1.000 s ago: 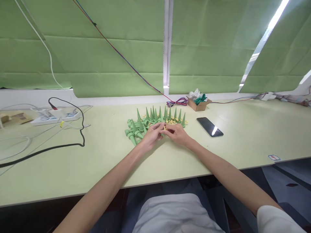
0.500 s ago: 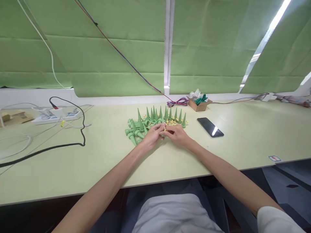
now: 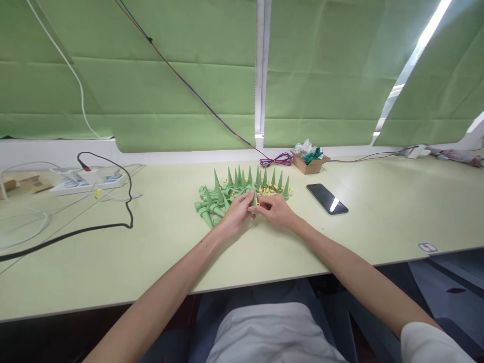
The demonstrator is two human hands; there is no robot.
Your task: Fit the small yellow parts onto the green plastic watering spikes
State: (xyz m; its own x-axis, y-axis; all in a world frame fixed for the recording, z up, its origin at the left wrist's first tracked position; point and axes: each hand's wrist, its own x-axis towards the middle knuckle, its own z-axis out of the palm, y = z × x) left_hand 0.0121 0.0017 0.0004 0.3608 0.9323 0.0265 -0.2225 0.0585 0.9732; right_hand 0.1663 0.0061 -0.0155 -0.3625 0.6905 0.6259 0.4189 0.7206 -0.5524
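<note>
Between my hands is a green plastic cone spike [image 3: 254,196], its tip pointing up. My left hand [image 3: 237,209] is closed around it. My right hand [image 3: 278,209] pinches a small yellow valve piece [image 3: 257,203] against the spike's side; the fingers partly hide it. Just beyond my hands, several like green spikes [image 3: 264,179] stand upright in a curved row. More green spikes [image 3: 206,216] lie in a pile by my left hand. Small yellow pieces [image 3: 267,191] are scattered in front of the standing row.
A black phone [image 3: 326,198] lies to the right. Behind it are a small cardboard box [image 3: 312,166] with plastic and green material, and a coiled red-blue wire [image 3: 278,160]. At left sit a white power strip [image 3: 88,182] and a black cable [image 3: 131,201].
The held green spike now shows upright between my hands, where mostly the yellow piece showed before. My fingers have shifted slightly around them; the arms stay almost in place.
</note>
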